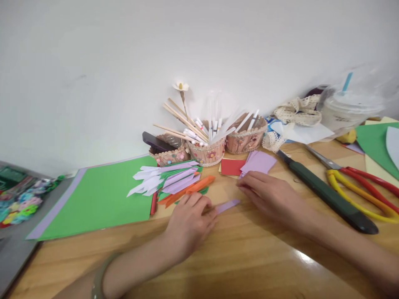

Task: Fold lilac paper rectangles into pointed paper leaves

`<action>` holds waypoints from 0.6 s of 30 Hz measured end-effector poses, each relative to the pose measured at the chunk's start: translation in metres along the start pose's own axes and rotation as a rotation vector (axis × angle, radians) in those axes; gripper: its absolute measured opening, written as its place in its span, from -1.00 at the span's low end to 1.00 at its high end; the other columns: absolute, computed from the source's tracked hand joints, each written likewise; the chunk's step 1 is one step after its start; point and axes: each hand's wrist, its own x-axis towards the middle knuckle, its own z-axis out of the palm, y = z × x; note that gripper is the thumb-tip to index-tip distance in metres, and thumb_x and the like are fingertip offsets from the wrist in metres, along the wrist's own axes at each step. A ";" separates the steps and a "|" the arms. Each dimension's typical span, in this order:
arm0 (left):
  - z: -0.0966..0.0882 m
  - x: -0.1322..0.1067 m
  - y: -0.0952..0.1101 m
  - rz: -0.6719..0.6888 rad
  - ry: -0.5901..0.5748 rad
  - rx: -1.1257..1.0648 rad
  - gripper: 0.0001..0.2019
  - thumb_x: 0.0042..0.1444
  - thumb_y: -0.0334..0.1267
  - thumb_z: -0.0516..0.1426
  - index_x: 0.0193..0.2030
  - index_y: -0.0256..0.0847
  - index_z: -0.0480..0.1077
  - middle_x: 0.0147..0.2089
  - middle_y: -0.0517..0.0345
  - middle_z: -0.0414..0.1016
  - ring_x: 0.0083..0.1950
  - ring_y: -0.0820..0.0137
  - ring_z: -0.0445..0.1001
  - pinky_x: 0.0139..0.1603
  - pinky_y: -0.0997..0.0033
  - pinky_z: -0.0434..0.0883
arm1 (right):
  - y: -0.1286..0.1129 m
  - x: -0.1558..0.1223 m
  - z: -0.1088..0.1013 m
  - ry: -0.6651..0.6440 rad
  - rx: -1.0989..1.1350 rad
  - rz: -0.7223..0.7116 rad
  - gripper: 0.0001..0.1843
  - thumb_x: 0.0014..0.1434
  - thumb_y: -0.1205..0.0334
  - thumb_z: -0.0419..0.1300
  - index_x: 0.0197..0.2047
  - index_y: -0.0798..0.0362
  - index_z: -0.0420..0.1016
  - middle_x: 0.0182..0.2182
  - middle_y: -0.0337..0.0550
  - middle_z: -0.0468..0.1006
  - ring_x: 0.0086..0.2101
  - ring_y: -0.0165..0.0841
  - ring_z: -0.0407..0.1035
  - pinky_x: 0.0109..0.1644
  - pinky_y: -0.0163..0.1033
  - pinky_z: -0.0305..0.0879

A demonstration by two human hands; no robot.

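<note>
My left hand is closed, thumb against fingers, on a narrow folded lilac paper strip that sticks out to the right, low over the table. My right hand has its fingers pressed together by the near edge of a stack of lilac paper pieces; whatever lies between the fingertips is hidden. Beside that stack is a red paper piece. Just beyond my left hand lie folded orange paper strips and a fanned pile of folded lilac and green strips.
Large green sheets lie at left. Decorated baskets with sticks and markers stand by the wall. On the right are a dark green long-handled tool, red-and-yellow-handled scissors, lace ribbon and a lidded plastic cup.
</note>
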 end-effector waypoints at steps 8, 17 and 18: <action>0.012 0.000 -0.001 0.025 0.139 -0.052 -0.80 0.21 -0.45 0.02 -0.34 -0.25 0.46 -0.37 0.12 0.52 -0.32 0.33 0.43 -0.32 0.33 0.29 | -0.026 0.003 0.026 -0.030 0.022 -0.290 -0.82 0.29 0.31 0.04 -0.18 0.14 0.47 -0.27 -0.03 0.49 -0.24 -0.26 0.33 -0.16 -0.16 0.30; -0.001 0.003 0.003 -0.339 0.030 -0.507 -0.84 0.21 -0.42 -0.04 -0.31 -0.24 0.34 -0.46 0.20 0.52 -0.49 0.50 0.49 -0.49 0.61 0.36 | -0.027 0.008 0.010 -0.014 0.510 0.127 -0.76 0.28 0.10 0.06 -0.31 0.07 0.40 -0.48 -0.21 0.47 -0.49 -0.42 0.31 -0.44 -0.33 0.19; -0.002 0.003 0.004 -0.417 -0.006 -0.668 -0.84 0.22 -0.39 -0.05 -0.30 -0.24 0.33 -0.43 0.17 0.54 -0.45 0.49 0.51 -0.46 0.61 0.38 | -0.027 0.009 0.008 -0.014 0.586 0.188 -0.76 0.25 0.08 0.09 -0.32 0.07 0.41 -0.51 -0.24 0.46 -0.51 -0.43 0.29 -0.47 -0.35 0.17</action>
